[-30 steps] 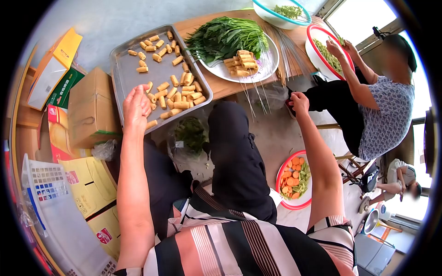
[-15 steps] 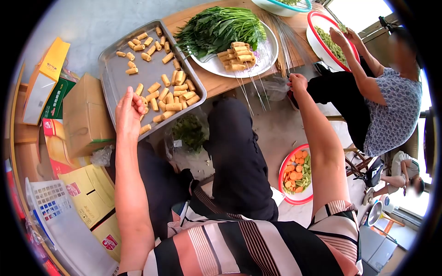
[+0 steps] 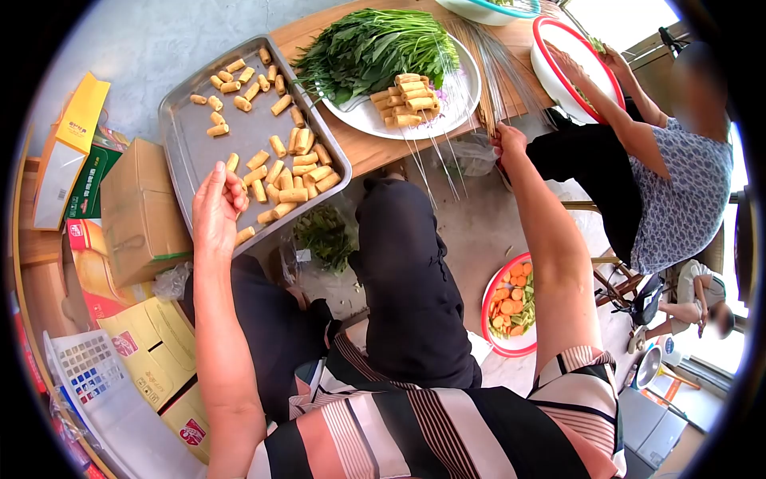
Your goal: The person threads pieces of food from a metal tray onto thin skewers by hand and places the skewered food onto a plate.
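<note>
My left hand (image 3: 216, 209) is over the near left side of a grey metal tray (image 3: 199, 164), fingers loosely bent and somewhat apart, with no held item showing. Beside its fingertips lie short tan rolls (image 3: 292, 195), bunched toward the tray's near right corner. At the table's front edge, my right hand (image 3: 508, 142) is closed at the near ends of a bundle of thin metal skewers (image 3: 488, 68). Between the hands, a white plate (image 3: 343, 120) bears leafy green stalks (image 3: 375, 52) and a stack of rolls (image 3: 411, 100) with skewers reaching past the rim.
Cardboard boxes (image 3: 142, 211) stand left of the tray. A bag of greens (image 3: 323, 235) and a red-rimmed bowl of sliced vegetables (image 3: 511, 303) are on the floor. At right, a co-worker (image 3: 678, 191) reaches into another red-rimmed basin (image 3: 550, 84).
My left hand has shifted slightly down, its fingers more bent. My right hand has moved slightly left against the skewer ends. The co-worker's hand has reached deeper into the basin.
</note>
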The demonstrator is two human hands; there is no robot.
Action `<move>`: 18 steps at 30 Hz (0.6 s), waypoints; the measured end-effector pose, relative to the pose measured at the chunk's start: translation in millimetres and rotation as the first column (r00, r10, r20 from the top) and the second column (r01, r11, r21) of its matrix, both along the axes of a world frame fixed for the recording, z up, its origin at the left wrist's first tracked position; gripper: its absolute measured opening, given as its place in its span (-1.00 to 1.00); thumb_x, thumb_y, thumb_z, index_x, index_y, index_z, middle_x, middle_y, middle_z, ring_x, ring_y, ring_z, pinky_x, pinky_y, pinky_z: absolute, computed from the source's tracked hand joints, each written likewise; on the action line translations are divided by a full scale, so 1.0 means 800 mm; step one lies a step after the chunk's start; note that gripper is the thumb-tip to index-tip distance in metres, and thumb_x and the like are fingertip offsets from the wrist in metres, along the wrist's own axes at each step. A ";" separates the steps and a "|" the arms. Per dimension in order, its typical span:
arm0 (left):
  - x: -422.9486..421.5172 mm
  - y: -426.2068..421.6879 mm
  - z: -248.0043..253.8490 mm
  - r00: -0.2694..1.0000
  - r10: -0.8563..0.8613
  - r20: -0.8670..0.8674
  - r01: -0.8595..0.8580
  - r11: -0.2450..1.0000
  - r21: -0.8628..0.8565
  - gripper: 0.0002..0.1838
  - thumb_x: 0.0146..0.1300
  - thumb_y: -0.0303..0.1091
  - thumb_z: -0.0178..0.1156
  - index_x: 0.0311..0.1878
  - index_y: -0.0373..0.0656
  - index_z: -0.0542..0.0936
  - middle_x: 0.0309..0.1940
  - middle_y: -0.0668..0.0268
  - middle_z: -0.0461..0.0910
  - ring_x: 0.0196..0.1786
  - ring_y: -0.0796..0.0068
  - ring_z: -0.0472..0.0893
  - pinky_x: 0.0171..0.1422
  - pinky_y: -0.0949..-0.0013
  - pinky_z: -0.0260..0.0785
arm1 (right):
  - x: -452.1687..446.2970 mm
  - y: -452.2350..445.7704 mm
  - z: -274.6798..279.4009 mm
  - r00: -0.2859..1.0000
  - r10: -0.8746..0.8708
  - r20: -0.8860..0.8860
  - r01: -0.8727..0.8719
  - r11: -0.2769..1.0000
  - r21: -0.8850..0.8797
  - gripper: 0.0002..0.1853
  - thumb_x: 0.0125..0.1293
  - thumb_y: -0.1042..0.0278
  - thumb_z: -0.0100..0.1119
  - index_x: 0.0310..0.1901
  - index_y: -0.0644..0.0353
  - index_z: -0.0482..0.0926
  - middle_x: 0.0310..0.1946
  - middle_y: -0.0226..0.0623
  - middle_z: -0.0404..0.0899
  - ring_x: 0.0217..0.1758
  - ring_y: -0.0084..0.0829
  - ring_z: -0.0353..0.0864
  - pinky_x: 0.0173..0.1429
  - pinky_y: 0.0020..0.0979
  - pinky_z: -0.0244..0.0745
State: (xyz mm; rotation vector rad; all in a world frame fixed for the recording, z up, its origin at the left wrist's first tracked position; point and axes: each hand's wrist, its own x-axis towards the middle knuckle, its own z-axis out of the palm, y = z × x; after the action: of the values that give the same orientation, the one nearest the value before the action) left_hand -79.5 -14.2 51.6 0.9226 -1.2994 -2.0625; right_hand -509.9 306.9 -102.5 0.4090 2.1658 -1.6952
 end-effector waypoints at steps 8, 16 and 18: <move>0.006 0.001 -0.001 1.000 -0.022 0.012 0.022 1.000 -0.019 -0.69 0.34 -0.12 0.10 -0.40 -0.15 0.44 -0.57 0.39 0.36 -0.54 0.57 0.32 -0.44 0.52 0.20 | 0.008 0.009 0.000 0.986 0.140 -0.087 -0.126 0.981 0.149 -0.81 0.24 0.24 0.20 -0.33 0.19 0.55 -0.53 -0.43 0.52 -0.61 -0.56 0.48 -0.65 -0.56 0.20; 0.007 0.004 0.001 1.000 -0.004 0.016 0.004 1.000 -0.014 -0.69 0.35 -0.14 0.09 -0.41 -0.18 0.50 -0.59 0.42 0.39 -0.57 0.61 0.36 -0.47 0.54 0.21 | 0.010 0.006 0.005 0.978 0.157 -0.137 -0.130 0.973 0.189 -0.78 0.14 0.23 0.23 -0.39 0.24 0.62 -0.59 -0.35 0.58 -0.66 -0.55 0.50 -0.59 -0.48 0.32; 0.007 0.004 0.000 1.000 -0.002 0.020 0.003 1.000 -0.015 -0.69 0.35 -0.13 0.09 -0.40 -0.17 0.50 -0.59 0.42 0.39 -0.57 0.62 0.36 -0.47 0.54 0.21 | 0.009 0.007 0.005 0.974 0.148 -0.172 -0.103 0.963 0.247 -0.79 0.11 0.24 0.22 -0.38 0.24 0.62 -0.58 -0.35 0.58 -0.65 -0.55 0.51 -0.56 -0.48 0.35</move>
State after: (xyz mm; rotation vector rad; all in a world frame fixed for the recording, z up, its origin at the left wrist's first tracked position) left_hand -73.9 -10.8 51.9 0.9381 -1.3253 -2.0478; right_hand -502.5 312.1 -98.6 0.1700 2.4869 -1.4639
